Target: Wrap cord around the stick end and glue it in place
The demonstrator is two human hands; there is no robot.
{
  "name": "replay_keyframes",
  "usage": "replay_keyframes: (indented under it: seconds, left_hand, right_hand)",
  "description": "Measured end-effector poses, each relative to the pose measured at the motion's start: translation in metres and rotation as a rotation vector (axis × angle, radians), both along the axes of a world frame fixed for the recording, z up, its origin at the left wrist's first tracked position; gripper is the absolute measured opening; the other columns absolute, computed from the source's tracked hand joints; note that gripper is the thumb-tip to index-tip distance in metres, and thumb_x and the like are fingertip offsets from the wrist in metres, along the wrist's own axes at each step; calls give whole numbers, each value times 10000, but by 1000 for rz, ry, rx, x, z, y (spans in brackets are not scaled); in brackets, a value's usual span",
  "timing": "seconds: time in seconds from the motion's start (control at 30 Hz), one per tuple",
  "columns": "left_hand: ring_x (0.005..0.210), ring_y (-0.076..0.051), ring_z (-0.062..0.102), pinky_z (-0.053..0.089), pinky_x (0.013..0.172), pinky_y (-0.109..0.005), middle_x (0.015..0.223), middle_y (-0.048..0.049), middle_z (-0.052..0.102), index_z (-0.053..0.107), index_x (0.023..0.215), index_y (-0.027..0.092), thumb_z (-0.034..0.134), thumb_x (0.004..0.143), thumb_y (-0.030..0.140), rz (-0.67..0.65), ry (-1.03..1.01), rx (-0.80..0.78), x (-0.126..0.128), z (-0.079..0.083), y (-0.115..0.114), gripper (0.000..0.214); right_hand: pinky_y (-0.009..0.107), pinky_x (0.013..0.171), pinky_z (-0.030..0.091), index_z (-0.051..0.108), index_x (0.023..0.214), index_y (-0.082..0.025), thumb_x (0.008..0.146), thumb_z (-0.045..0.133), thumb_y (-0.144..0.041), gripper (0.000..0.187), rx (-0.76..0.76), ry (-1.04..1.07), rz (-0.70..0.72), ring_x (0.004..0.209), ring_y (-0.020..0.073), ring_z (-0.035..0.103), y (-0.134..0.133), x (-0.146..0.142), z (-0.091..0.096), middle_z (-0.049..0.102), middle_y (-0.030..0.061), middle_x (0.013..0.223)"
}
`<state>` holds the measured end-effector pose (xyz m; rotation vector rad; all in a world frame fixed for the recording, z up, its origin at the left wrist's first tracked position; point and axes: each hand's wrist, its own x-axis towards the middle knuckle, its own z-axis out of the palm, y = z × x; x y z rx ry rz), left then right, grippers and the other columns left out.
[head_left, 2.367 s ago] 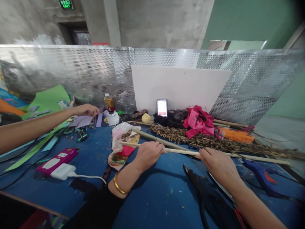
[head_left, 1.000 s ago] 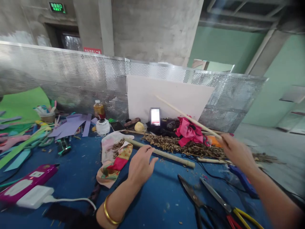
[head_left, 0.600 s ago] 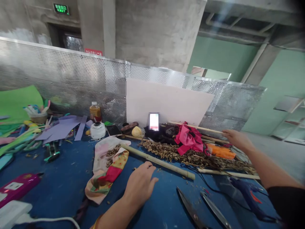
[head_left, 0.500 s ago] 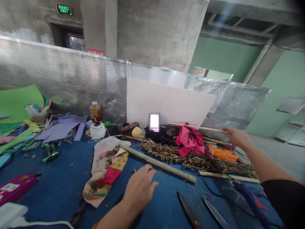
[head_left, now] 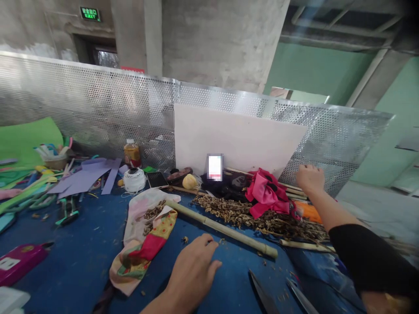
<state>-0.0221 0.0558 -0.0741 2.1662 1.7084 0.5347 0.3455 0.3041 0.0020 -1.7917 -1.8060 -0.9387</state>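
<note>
The person's left hand (head_left: 194,268) is loosely open over the blue desk (head_left: 78,266), thumb apart, just this side of a bamboo pole (head_left: 222,229) lying slantwise; the right hand (head_left: 311,179) is up before the perforated screen (head_left: 347,131), fingers bent so that I can't tell whether they're closed, while a thin pale stick (head_left: 238,171) lies partly behind pink cloth (head_left: 264,194)

A lit green sign (head_left: 90,14) on the concrete wall (head_left: 131,35) reads "EXIT" beneath Chinese characters — lettering on a red sign (head_left: 132,69) lower down is illegible.
</note>
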Motion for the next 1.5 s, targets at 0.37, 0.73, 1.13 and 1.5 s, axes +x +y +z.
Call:
replay_keyframes:
  seconds: [0.37,0.73,1.13,1.5]
  left_hand:
    - [1005,-230,609,475,897,-344,1072,-63,643,657,1036,191,563,845,235,-49,-9,50,3,-2,-2,218]
    - [1000,-243,620,483,871,-346,1053,-68,653,675,1026,186,574,847,245,-41,10,44,1,5,-5,213]
    - [973,-237,617,482,850,-350,1036,-57,652,670,988,188,570,842,237,-112,3,39,6,-3,-7,184]
    - [971,-230,621,480,849,-311,1040,-66,660,677,990,206,580,833,254,-162,26,-53,8,-18,-5,190]
  right_hand:
    - [261,671,432,594,854,-259,853,585,-430,172,-429,-271,706,775,155,615,-145,-145,-53,663,-24,848]
    - [245,593,418,543,919,-205,881,497,-150,81,-440,-211,619,698,140,628,-163,-154,-95,620,9,854]
    - [351,813,383,570,1109,-150,946,405,-264,259,15,-79,284,905,237,575,-94,-1,-3,623,146,1029]
    - [411,889,391,643,1076,-152,941,489,-250,227,-59,-204,122,859,186,601,4,41,-7,659,85,961]
